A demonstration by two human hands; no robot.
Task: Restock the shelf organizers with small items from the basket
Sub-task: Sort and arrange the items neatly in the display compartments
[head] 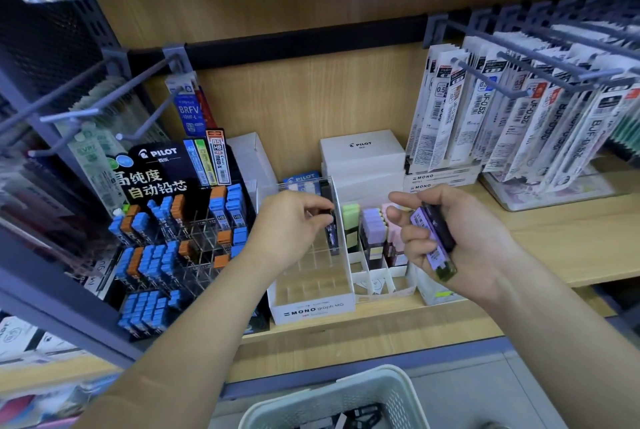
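Over the pale wooden shelf (pixel 398 328), both hands are up at the organizers; the left hand (pixel 294 224) pinches the top of a slim dark case (pixel 331 236) between thumb and fingertips, holding it upright at the far right corner of the clear acrylic organizer (pixel 311 307) with the white MONO graph MG base; whether the case sits in a slot I cannot tell; the right hand (pixel 474 238) curls its fingers round a bundle of slim cases (pixel 431 238), one lilac, one black, held above the shelf just right of the white divided tray (pixel 377 285) with its pastel green, lilac and pink cases; left of the organizer stands a black Pilot display stand (pixel 162 169) packed with blue and orange cases; behind, white Pilot boxes (pixel 362 151) are stacked; refill packs (pixel 519 124) hang on pegs at right; down at the bottom edge, below the shelf, sits the pale plastic lattice basket (pixel 391 390) with dark items inside.
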